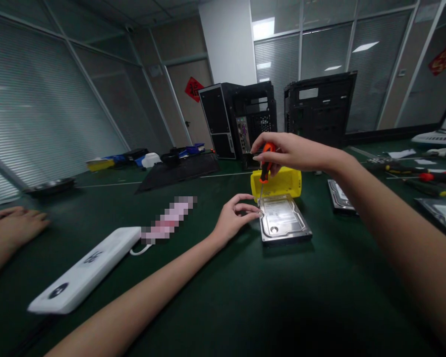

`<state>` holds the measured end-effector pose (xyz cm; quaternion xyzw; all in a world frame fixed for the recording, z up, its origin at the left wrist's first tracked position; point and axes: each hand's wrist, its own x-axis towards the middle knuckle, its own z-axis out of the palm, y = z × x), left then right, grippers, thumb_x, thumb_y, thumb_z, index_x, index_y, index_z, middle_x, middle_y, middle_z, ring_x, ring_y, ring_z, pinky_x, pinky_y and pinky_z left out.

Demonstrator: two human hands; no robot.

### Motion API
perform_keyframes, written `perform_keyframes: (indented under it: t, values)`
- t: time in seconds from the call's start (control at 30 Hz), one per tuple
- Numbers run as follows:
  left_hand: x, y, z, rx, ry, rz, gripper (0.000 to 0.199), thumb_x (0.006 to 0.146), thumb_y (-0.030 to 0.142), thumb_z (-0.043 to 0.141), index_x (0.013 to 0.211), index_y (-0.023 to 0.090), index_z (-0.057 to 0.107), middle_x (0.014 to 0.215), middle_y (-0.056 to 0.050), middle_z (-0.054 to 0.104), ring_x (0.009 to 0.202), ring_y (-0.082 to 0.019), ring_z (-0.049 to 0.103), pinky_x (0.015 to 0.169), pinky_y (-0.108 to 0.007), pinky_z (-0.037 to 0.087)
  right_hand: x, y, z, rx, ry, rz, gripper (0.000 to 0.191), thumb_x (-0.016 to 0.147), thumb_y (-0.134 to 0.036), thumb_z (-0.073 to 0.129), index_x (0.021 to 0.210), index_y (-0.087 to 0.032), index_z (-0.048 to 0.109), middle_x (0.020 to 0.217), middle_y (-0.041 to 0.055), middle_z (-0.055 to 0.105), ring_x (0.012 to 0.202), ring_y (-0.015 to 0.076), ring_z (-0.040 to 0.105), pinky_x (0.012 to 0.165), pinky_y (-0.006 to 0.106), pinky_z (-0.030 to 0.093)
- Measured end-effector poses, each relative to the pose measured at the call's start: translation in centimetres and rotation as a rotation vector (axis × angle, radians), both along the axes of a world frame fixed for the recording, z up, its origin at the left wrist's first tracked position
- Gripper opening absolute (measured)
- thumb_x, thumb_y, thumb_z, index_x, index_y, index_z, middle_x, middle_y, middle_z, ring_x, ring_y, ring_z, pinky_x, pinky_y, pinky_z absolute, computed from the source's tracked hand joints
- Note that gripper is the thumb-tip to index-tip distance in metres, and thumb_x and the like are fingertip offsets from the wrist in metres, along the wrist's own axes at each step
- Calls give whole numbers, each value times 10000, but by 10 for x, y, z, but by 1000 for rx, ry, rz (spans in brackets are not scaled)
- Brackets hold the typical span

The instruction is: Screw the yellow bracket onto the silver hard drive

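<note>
A silver hard drive [283, 218] lies flat on the dark green table in front of me. My right hand [277, 151] grips the red and black handle of a screwdriver [268, 161] from above. The shaft points down to the far left corner of the drive, where the tip is too small to make out. My left hand [240, 213] rests at the drive's left edge, thumb and fingertips on or beside that corner. Behind the drive stands an open yellow box [292, 183], partly covered by the screwdriver and right hand.
A white power bank [85, 270] lies at left, near another person's hands [17, 230]. To the right are a second hard drive [340, 197] and several hand tools [440, 176]. Black computer cases [217, 121] stand at the back beside a dark panel [182, 171].
</note>
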<state>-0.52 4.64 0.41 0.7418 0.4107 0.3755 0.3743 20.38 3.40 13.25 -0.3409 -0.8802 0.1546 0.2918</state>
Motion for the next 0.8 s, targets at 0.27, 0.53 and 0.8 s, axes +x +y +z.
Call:
perform_keyframes:
  t: [0.27, 0.53, 0.8]
  values:
    - [0, 1, -3, -24, 3, 8, 516, 645, 325, 680, 1087, 145, 482, 846, -85, 682, 785, -198, 633, 659, -282, 449, -3, 6, -6, 6, 6, 0, 292, 804, -317, 466, 1044, -153, 497, 931, 59, 586, 701, 127, 595, 623, 261, 498]
    - [-1, 1, -3, -64, -25, -23, 517, 645, 303, 689, 1091, 141, 484, 851, -93, 682, 807, -199, 632, 720, -315, 465, -7, 5, -7, -42, -6, 31, 292, 808, -310, 461, 1054, -155, 484, 959, 64, 581, 680, 119, 596, 584, 246, 502]
    - [0, 5, -10, -96, -94, -49, 506, 640, 284, 698, 1081, 144, 494, 835, -89, 690, 830, -205, 638, 798, -357, 465, -14, 1, -6, -1, -33, 21, 307, 810, -297, 458, 1085, -160, 474, 939, 55, 582, 672, 115, 582, 597, 246, 480]
